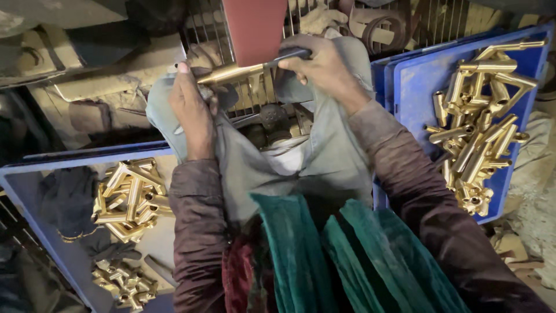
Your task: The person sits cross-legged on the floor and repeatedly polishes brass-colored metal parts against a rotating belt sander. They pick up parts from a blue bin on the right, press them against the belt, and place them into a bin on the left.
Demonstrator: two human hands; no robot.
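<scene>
Both hands are up at twelve o'clock, working one brass fitting [229,73] against the lower edge of a reddish-brown sanding belt [255,29] that hangs straight down. The left hand [194,113] is closed round the fitting's left end, fingers curled over it and a fingertip showing on top. The right hand [324,66] is clenched on a dark rod [289,55] at the fitting's other end, knuckles uppermost. The fitting lies nearly level between them, its tapered end pointing toward nine o'clock, and it touches the belt.

A grey-blue cloth [324,156] is draped under both hands and falls down toward six o'clock, over a lap covered in green velvet fabric [359,261]. Behind the belt there is a dusty metal grille [214,29].

At three o'clock a blue plastic tray [414,87] stands tilted, holding a heap of brass fittings [478,127] along its right side. At eight o'clock a second blue tray [35,191] holds another pile of brass parts [130,197], a smaller cluster [127,284] below it, and a dark rag [66,200] beside them
</scene>
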